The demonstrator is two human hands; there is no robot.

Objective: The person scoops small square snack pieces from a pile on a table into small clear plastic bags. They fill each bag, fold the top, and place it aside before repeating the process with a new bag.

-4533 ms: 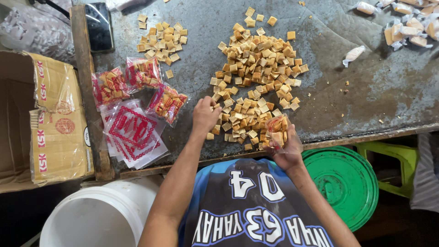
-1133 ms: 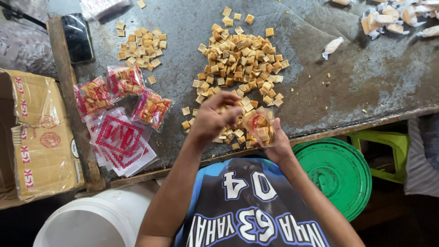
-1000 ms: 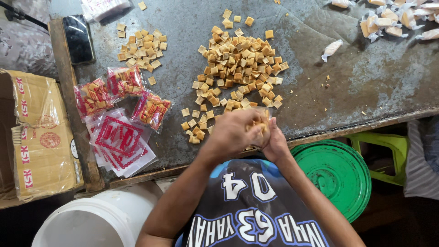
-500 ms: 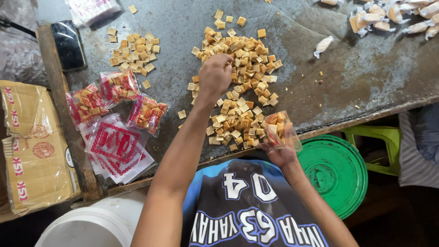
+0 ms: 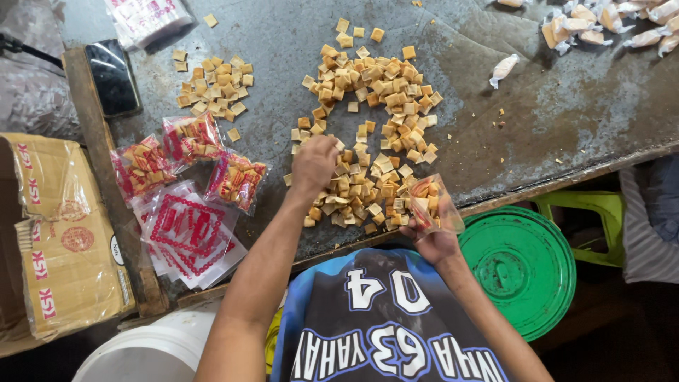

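Observation:
A big heap of small tan square crackers (image 5: 368,106) lies on the grey table (image 5: 552,113). My left hand (image 5: 315,164) is closed down on the crackers at the heap's near left side. Near the table's front edge my right hand (image 5: 435,237) holds a small clear plastic bag (image 5: 431,205), partly filled with crackers. Three filled bags with red print (image 5: 187,159) lie to the left, next to a stack of empty red-printed bags (image 5: 187,233).
A smaller cracker pile (image 5: 216,92) and a dark phone (image 5: 112,76) lie at the far left. Wrapped pieces (image 5: 601,25) sit at the far right. A cardboard box (image 5: 56,233), a white bucket (image 5: 141,354), a green lid (image 5: 523,265) and a green stool (image 5: 587,212) stand below the table.
My left hand came back from the heap's far side to the near left part. My right hand still holds the bag at the table edge. Earlier, both hands met at the bag.

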